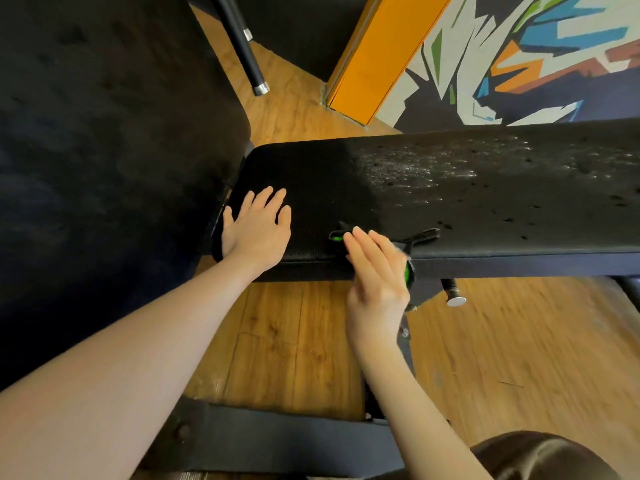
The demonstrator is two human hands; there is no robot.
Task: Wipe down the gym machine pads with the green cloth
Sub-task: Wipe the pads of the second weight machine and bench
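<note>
- While my left hand (258,226) lies flat, fingers straight, on the near end of the black bench pad (485,188), my right hand (375,271) presses the green cloth (408,273) against the pad's front edge with straight fingers.
- Most of the cloth is hidden under my palm; only green slivers show, so a loose fold could slip off the edge and drop to the wooden floor (294,327).
- Wet droplets glisten on the pad's far stretch; a short stroke would likely leave that patch streaked.
- My weight on the left hand could slide if moisture reaches it.
- A metal knob (455,299) juts out just below the cloth; a low swipe risks snagging it or knocking my knuckles.
</note>
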